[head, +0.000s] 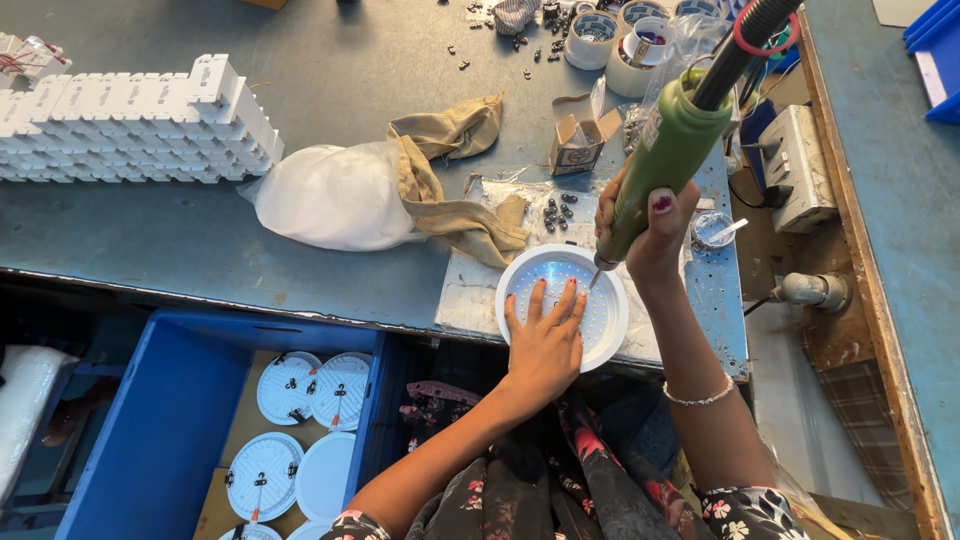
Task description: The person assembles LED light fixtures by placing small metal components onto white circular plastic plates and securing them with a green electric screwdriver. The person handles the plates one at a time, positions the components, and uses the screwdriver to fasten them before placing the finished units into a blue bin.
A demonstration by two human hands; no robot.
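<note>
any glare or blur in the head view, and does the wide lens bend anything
Head view: bluish glare washes out the middle of the round white lamp disc under the left hand; the green power screwdriver in the right hand is sharp; the bench edge bows slightly; lighting is even, shadows soft.

head view; worn on head; looks steeply down; close over workbench (300, 250) edge; no second view

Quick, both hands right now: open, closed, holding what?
Left hand: open, flat on the round white light panel.
Right hand: closed around the green electric screwdriver.
</note>
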